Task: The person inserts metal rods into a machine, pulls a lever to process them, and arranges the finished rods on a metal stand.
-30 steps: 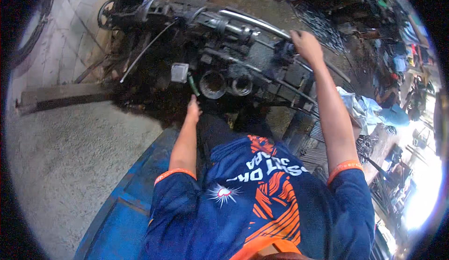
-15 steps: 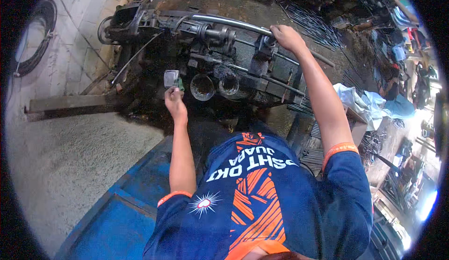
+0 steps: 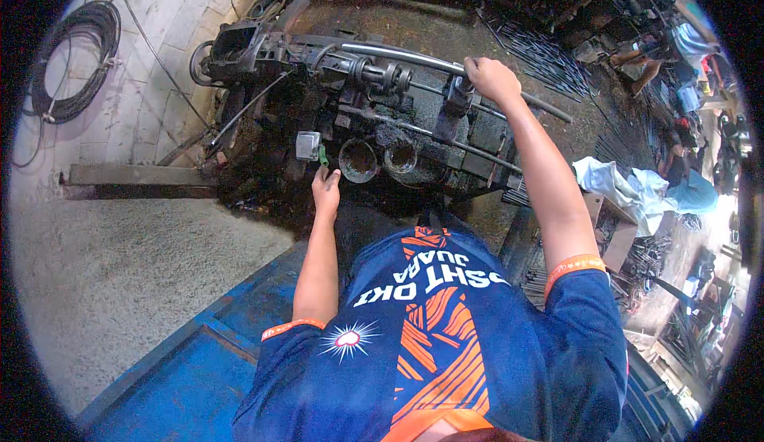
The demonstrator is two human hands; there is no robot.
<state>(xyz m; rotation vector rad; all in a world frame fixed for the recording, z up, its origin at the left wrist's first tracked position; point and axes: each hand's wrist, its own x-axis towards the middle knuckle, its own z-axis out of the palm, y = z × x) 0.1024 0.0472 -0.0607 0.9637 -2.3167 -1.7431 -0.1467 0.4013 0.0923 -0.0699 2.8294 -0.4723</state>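
My right hand (image 3: 495,78) is closed round a long shiny metal rod (image 3: 402,54), above an upright metal block (image 3: 454,106). The rod lies lengthwise over a dark, greasy machine (image 3: 382,77) with several thinner bars and round collars. Lower and to the left, my left hand (image 3: 326,192) has thumb and fingers apart, just below a small green handle (image 3: 323,155). That handle sits beside a small grey-white box (image 3: 309,145) on the machine's near side. To the right of the box are two round, bowl-like openings (image 3: 358,160) (image 3: 400,159).
A wooden beam (image 3: 143,175) lies at left, below a coil of black cable (image 3: 78,60) by the pale block wall. Blue sheet metal (image 3: 191,370) is beside me. Many thin metal rods (image 3: 541,56) cover the far-right floor; pale cloths (image 3: 629,183) hang over a box nearer.
My left hand has drawn slightly back toward me and right, off the green handle. My right hand stays on the rod. The whole view has shifted a little.
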